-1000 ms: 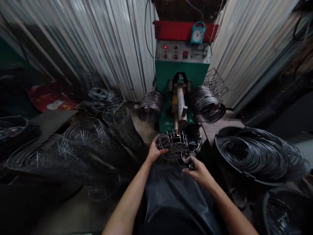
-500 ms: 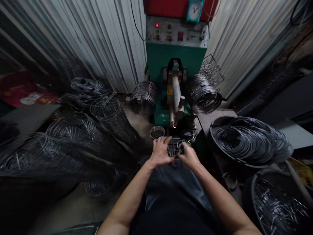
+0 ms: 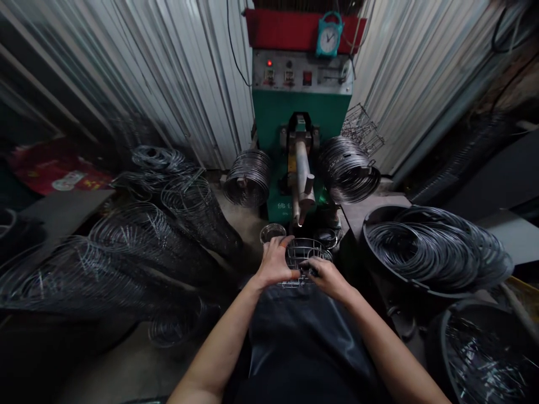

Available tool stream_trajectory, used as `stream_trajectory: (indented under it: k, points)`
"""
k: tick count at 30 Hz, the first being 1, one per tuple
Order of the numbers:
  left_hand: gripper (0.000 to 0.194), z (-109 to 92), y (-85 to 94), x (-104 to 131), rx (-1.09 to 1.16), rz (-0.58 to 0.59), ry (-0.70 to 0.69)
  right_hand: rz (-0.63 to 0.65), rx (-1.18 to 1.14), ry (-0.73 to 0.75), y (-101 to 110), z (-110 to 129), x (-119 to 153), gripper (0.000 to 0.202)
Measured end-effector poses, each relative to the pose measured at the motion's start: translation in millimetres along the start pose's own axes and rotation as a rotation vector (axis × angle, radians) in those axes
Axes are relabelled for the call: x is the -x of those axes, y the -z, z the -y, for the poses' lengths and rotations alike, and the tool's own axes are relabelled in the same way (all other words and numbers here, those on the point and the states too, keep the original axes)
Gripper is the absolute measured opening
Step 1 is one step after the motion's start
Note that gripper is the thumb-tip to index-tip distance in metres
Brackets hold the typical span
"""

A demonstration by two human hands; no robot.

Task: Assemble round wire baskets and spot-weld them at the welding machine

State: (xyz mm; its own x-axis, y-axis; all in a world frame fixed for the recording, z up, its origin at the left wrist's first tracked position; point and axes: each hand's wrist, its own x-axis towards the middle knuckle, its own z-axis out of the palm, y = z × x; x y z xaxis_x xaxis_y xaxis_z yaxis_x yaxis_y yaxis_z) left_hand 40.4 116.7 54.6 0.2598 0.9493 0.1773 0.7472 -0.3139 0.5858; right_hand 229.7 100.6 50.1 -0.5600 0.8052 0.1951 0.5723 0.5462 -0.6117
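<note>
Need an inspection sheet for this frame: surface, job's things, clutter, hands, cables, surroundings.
Surface: dark apron over the lap; no bench top seen.
Job's things: small wire basket held in front of the green machine, below its metal arm.
Clutter: stacked wire frames at left; black tub of wire rings at right; ring bundles either side of the arm.
Hands: left hand and right hand both grip the basket.
Cables: black cable up the wall.
Surroundings: corrugated metal wall; teal clock.

Dim, shadowy, with blurred, warped edges
</note>
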Motion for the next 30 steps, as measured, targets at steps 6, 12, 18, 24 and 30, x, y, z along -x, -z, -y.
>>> stream_trajectory:
  k: [6, 12, 18, 24, 30]
  points:
    - [0.086, 6, -2.4, -14, 0.038, 0.012, 0.024, -0.058, 0.034, 0.012, -7, -13, -8, 0.024]
    - [0.086, 14, 1.1, -35, 0.029, 0.000, 0.032, -0.058, 0.098, 0.048, 1, -23, -30, 0.030]
    - [0.081, 19, 5.9, -56, 0.023, -0.016, 0.032, -0.082, 0.127, 0.026, 8, -29, -51, 0.023]
    - [0.082, 15, 2.5, -59, 0.015, -0.071, 0.096, -0.151, 0.136, 0.004, 5, -29, -50, 0.032]
    - [0.083, 18, 1.7, -75, 0.004, -0.078, 0.193, -0.295, 0.051, -0.066, 7, -27, -65, 0.027]
